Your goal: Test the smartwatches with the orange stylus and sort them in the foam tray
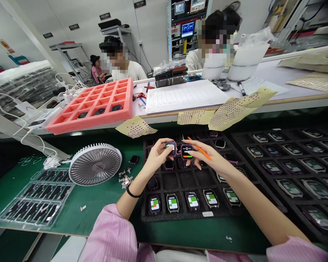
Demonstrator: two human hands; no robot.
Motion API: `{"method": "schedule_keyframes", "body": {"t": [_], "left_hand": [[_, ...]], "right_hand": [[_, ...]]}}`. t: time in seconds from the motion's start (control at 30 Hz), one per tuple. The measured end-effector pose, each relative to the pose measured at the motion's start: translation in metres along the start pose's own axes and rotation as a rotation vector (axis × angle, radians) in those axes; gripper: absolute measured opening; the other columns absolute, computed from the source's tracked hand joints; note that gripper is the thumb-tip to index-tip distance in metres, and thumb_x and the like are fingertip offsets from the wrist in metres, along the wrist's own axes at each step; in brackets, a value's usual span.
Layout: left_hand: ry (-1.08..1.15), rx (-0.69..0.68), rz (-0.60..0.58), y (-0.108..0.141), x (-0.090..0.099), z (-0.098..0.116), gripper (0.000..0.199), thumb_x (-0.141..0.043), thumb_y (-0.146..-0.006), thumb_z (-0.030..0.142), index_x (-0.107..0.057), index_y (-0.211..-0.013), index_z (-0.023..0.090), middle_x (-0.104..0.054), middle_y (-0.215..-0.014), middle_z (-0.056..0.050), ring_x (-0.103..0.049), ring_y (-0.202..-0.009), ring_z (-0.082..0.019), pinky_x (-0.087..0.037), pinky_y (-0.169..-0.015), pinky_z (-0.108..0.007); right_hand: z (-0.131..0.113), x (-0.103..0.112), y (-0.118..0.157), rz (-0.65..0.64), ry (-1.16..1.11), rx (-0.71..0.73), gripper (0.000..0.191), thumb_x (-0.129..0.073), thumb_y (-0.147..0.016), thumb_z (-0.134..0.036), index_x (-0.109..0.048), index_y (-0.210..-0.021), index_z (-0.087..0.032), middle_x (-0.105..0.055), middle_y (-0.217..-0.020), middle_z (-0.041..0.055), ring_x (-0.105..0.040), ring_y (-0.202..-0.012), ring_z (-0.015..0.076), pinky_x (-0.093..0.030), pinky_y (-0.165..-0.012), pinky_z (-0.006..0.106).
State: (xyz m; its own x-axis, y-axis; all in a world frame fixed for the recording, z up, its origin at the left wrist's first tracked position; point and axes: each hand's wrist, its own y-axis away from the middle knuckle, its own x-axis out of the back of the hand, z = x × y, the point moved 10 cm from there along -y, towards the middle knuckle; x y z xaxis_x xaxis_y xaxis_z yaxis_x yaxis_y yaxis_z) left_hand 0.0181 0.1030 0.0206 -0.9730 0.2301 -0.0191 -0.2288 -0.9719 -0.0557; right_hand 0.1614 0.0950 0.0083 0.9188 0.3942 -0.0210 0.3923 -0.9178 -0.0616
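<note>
My left hand (159, 154) grips a purple-rimmed smartwatch body (170, 148), its screen lit and the thumb on its lower edge. Beside it, my right hand (205, 154) holds a second smartwatch body (187, 151), its dark screen showing text with orange and green at the bottom. An orange pen (199, 148) is also tucked in the fingers of my right hand. Both watches are above a black foam tray (173, 181), whose front row holds several watches with lit green and white screens, among them one at the left corner (154, 203).
Left of the tray stand a white round fan (96, 164), a pile of small tabs (125, 179) and a clear blister tray (35, 198). More watches fill a second foam tray (265, 178) at right. A red foam tray (93, 103) lies on the shelf; people sit beyond.
</note>
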Motion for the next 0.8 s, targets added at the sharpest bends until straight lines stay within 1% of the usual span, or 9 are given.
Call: {"method": "schedule_keyframes", "body": {"t": [0.1, 0.23, 0.37, 0.47, 0.6, 0.67, 0.73, 0.8], "left_hand": [[-0.008, -0.001, -0.017, 0.0001, -0.0010, 0.0005, 0.042, -0.063, -0.083, 0.045, -0.056, -0.113, 0.017, -0.064, -0.092, -0.005, -0.063, -0.058, -0.008, -0.031, -0.038, -0.014], [-0.029, -0.013, -0.029, 0.0005, -0.0019, 0.0006, 0.041, -0.063, -0.083, 0.042, -0.055, -0.115, 0.018, -0.065, -0.100, -0.007, -0.064, -0.060, -0.009, -0.034, -0.039, -0.014], [-0.023, -0.006, -0.027, 0.0004, -0.0015, -0.0009, 0.040, -0.061, -0.085, 0.043, -0.056, -0.116, 0.018, -0.065, -0.097, -0.007, -0.065, -0.061, -0.010, -0.034, -0.039, -0.015], [-0.014, 0.001, -0.030, 0.0005, -0.0012, -0.0009, 0.039, -0.058, -0.087, 0.044, -0.056, -0.116, 0.018, -0.064, -0.093, -0.005, -0.065, -0.062, -0.010, -0.035, -0.038, -0.015], [-0.035, -0.008, -0.041, 0.0007, -0.0022, -0.0001, 0.039, -0.058, -0.087, 0.043, -0.055, -0.118, 0.018, -0.064, -0.100, -0.007, -0.065, -0.063, -0.010, -0.035, -0.038, -0.014], [-0.050, -0.021, -0.042, 0.0007, -0.0026, 0.0001, 0.040, -0.057, -0.087, 0.042, -0.054, -0.119, 0.018, -0.063, -0.105, -0.008, -0.065, -0.064, -0.010, -0.036, -0.039, -0.014], [-0.065, -0.036, -0.043, 0.0009, -0.0029, 0.0002, 0.040, -0.057, -0.088, 0.040, -0.052, -0.120, 0.018, -0.062, -0.109, -0.010, -0.065, -0.066, -0.010, -0.037, -0.039, -0.013], [-0.079, -0.054, -0.042, 0.0013, -0.0032, 0.0006, 0.040, -0.058, -0.088, 0.038, -0.051, -0.121, 0.017, -0.061, -0.110, -0.010, -0.065, -0.068, -0.010, -0.037, -0.040, -0.013]], "right_hand": [[0.0001, 0.0003, -0.0003, -0.003, 0.006, 0.009, 0.056, -0.063, -0.083, -0.040, -0.052, -0.134, -0.020, -0.067, -0.091, 0.0090, -0.064, -0.055, 0.0140, -0.044, -0.039, 0.023], [-0.0044, -0.0007, 0.0013, -0.006, 0.008, -0.002, 0.056, -0.063, -0.084, -0.040, -0.052, -0.135, -0.020, -0.067, -0.091, 0.0091, -0.064, -0.057, 0.0148, -0.044, -0.039, 0.023], [-0.0065, -0.0031, 0.0021, -0.026, 0.004, -0.026, 0.059, -0.065, -0.082, -0.039, -0.049, -0.136, -0.020, -0.065, -0.102, 0.0109, -0.066, -0.060, 0.0145, -0.044, -0.040, 0.022], [-0.0069, -0.0048, 0.0015, -0.052, -0.002, -0.016, 0.063, -0.068, -0.081, -0.037, -0.047, -0.137, -0.020, -0.065, -0.094, 0.0085, -0.066, -0.063, 0.0162, -0.044, -0.040, 0.022], [-0.0051, -0.0060, 0.0009, -0.074, 0.016, -0.023, 0.065, -0.067, -0.082, -0.037, -0.044, -0.140, -0.019, -0.064, -0.083, 0.0060, -0.065, -0.062, 0.0160, -0.044, -0.041, 0.022], [-0.0043, -0.0053, 0.0006, -0.066, 0.025, -0.032, 0.066, -0.067, -0.082, -0.038, -0.044, -0.140, -0.019, -0.065, -0.087, 0.0073, -0.064, -0.061, 0.0151, -0.044, -0.041, 0.022], [-0.0050, -0.0028, 0.0000, -0.038, 0.021, -0.023, 0.063, -0.066, -0.082, -0.041, -0.046, -0.138, -0.020, -0.065, -0.095, 0.0092, -0.065, -0.061, 0.0146, -0.044, -0.041, 0.022], [-0.0053, 0.0006, -0.0008, 0.000, 0.019, -0.013, 0.060, -0.064, -0.082, -0.043, -0.049, -0.135, -0.020, -0.066, -0.098, 0.0095, -0.065, -0.059, 0.0142, -0.043, -0.041, 0.022]]}}
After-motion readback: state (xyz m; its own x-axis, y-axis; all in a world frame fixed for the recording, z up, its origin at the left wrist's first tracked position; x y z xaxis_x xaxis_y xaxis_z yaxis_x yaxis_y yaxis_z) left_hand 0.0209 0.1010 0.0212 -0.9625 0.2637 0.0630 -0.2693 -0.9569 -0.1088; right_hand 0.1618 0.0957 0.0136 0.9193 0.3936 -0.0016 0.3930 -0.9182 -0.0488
